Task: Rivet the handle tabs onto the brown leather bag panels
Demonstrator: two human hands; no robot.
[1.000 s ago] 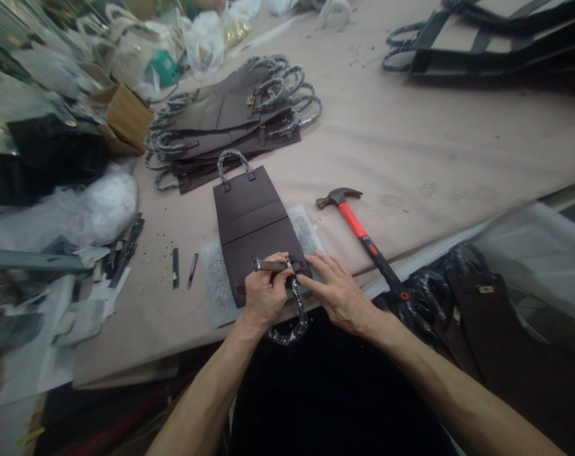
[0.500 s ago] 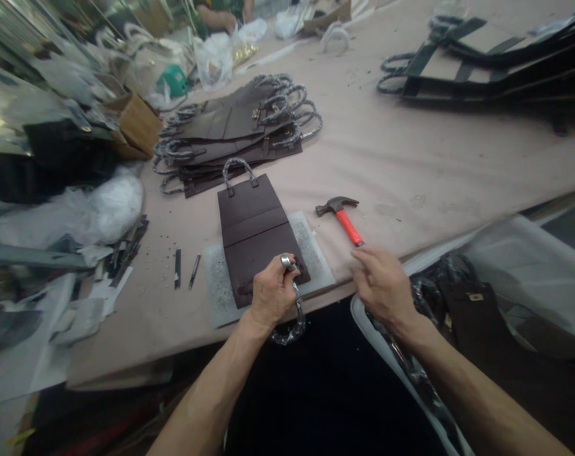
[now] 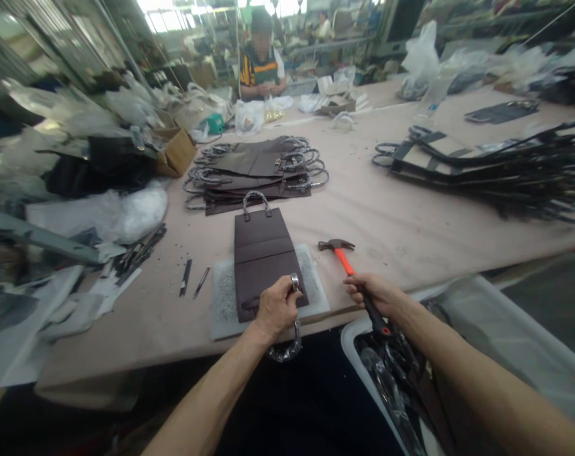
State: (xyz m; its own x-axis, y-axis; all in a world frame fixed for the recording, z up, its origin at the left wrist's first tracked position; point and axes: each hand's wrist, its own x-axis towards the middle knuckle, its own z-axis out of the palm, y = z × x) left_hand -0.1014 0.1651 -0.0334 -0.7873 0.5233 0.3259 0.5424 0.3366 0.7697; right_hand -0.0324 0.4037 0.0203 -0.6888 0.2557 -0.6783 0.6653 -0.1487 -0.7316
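My left hand is closed around a short silver metal cylinder, held upright over the near right corner of a dark brown leather bag panel. The cylinder's lower end is hidden by my fingers. The panel lies on a grey stone slab at the table's front edge. One plastic-wrapped handle stands at its far end; another wrapped handle hangs below my left hand. To the right, my right hand grips the red and black handle of a claw hammer, whose head points away from me.
Several brown bag panels are stacked behind. A black blade-like strip and a thin metal tool lie left of the slab. Black bag pieces are piled right. A lined bin stands by my right arm. A person sits across the table.
The view has tilted upward, showing more of the room. My right hand has shifted on the hammer, and the black end of its handle now shows. My left hand keeps its hold on the metal cylinder.
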